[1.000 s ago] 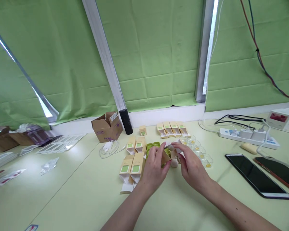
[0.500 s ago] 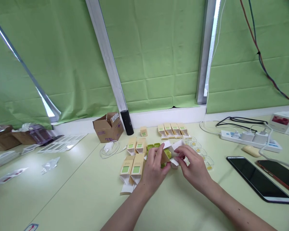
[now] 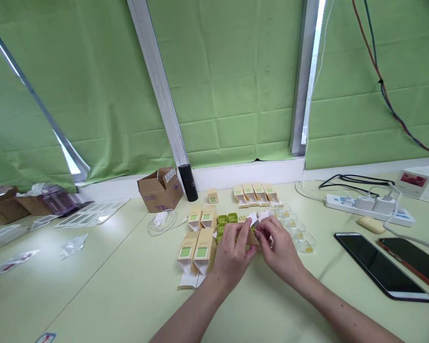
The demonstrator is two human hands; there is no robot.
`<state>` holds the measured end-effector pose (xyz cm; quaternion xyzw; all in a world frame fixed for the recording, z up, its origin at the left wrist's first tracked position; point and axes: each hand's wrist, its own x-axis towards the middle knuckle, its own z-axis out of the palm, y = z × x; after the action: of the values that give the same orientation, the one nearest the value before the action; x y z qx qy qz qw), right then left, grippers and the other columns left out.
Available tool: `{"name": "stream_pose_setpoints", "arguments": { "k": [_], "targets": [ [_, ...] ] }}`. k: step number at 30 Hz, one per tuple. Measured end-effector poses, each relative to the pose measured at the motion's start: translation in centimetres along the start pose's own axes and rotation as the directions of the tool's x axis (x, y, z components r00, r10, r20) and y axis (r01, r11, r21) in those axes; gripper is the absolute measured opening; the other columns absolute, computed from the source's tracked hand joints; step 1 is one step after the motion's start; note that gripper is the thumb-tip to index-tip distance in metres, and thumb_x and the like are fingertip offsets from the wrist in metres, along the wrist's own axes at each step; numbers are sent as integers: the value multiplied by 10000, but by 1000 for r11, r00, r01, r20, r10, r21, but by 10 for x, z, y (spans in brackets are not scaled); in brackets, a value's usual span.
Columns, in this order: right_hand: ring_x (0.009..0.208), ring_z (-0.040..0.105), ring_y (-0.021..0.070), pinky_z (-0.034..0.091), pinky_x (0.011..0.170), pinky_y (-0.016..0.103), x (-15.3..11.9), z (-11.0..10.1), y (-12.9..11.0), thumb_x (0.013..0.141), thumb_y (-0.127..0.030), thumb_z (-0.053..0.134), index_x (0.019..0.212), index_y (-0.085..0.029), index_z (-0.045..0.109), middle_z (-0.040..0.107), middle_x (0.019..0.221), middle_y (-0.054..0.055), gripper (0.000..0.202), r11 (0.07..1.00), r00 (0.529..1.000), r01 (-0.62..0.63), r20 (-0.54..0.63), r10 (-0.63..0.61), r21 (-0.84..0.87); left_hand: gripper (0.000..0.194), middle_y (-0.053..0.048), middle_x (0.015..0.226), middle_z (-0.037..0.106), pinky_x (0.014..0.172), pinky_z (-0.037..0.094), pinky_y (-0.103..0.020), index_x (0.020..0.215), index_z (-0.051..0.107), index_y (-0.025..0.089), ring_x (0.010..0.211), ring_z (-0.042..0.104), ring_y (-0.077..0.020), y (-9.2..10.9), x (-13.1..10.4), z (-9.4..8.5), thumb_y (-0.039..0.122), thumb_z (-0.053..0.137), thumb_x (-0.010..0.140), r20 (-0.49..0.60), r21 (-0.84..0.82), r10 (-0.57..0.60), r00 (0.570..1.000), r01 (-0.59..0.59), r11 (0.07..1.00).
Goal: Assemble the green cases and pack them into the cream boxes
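My left hand (image 3: 232, 247) is closed around a small tan cardboard box (image 3: 252, 238) with white inner flaps, tilted with its open end toward the right. At that end, my right hand (image 3: 280, 247) has its thumb and fingers pinched against the box's edge and opening. A bit of green shows inside; most of the contents are hidden by my fingers. Just behind my left hand stand small green cups (image 3: 222, 219). Clear plastic cups with yellow bits (image 3: 306, 243) are grouped beyond my right hand. Matching boxes with open flaps (image 3: 202, 250) lie left of my left hand.
More tan boxes (image 3: 260, 193) stand in a row at the back. A brown carton (image 3: 160, 193), a black cylinder (image 3: 188, 182) and a white cable (image 3: 162, 221) are behind left. Two phones (image 3: 382, 267) and a power strip (image 3: 368, 207) lie at the right.
The box has tipped so its opening faces away from me more. My right fingers have moved left and in against its open end.
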<state>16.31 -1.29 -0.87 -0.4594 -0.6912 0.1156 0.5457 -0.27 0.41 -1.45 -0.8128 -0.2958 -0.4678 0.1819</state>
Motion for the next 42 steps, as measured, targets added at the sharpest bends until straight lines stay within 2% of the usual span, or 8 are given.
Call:
{"name": "stream_pose_setpoints", "arguments": {
  "k": [9,12,15,20,27,32,37,42],
  "targets": [
    [1028,685,243,553,842,386,-3,-2,1,1061,-393,468,958,-253,542,699,1163,108,189,975,990,-108,-70,124,193,726,-131,1133,622,848,617,-399,1584,391,196,1026,621,-255,-4,1,-6,78,647,915,14,26,-54,998,53,998],
    [1043,692,256,562,834,386,-3,-5,1,1061,-476,472,984,-257,533,722,1184,114,240,946,969,-197,-95,228,259,753,-131,1130,621,853,617,-405,1588,393,192,1036,614,-259,-7,-1,-6,67,665,896,-12,23,-61,998,61,998],
    [893,683,240,571,720,362,-1,-8,4,1044,-553,481,960,-261,530,724,1030,89,308,903,940,-278,-103,326,328,775,-128,1137,618,850,617,-405,1605,372,211,1048,613,-262,-8,-2,-5,70,660,900,-8,24,-67,998,67,997],
    [762,656,210,608,656,362,7,-10,9,982,-653,529,934,-268,521,662,875,32,388,779,906,-349,-26,423,521,783,-128,1138,612,851,619,-409,1616,359,227,1061,614,-267,-8,-3,-5,77,657,907,1,23,-82,997,82,996],
    [716,621,175,510,601,285,9,-25,-4,919,-597,659,852,-251,494,759,974,60,389,595,889,-428,196,414,680,770,-125,1158,612,846,615,-396,1606,376,240,1063,612,-261,-11,-4,-3,78,661,909,38,93,-94,995,90,992],
    [737,646,193,480,599,268,4,-17,-12,871,-631,711,773,-243,498,702,804,32,454,649,882,-471,306,358,597,685,-130,1134,614,782,600,-373,1561,440,203,1019,599,-260,-10,-2,-4,89,645,918,61,144,-61,996,52,988],
    [541,463,119,361,497,233,2,-4,-17,866,-722,659,757,-238,492,513,610,-54,523,742,882,-453,371,291,494,620,-126,1089,621,740,583,-339,1540,466,211,971,610,-239,-5,0,-7,64,553,944,54,156,1,999,-10,988],
    [546,455,111,374,510,236,6,-19,-19,903,-681,655,796,-226,533,528,622,-49,482,776,900,-429,296,321,462,687,-110,1068,620,750,579,-351,1549,466,218,952,607,-243,-8,-1,-7,124,667,899,48,184,-17,999,8,983]
  ]
}}
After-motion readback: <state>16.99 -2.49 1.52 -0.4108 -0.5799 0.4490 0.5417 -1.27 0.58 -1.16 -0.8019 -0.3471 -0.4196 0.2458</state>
